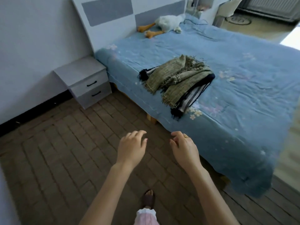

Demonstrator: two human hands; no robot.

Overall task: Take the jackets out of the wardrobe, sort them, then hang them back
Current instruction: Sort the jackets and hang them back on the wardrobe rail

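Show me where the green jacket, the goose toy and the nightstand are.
green jacket (181, 77), head view, middle of the fabric
goose toy (168, 21), head view, white body
nightstand (81, 70), head view, top surface

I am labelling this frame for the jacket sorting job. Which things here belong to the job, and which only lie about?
For the job:
- green jacket on the bed
- striped dark garment under it
- left hand, right hand, both empty

Just lying about:
- plush goose
- nightstand
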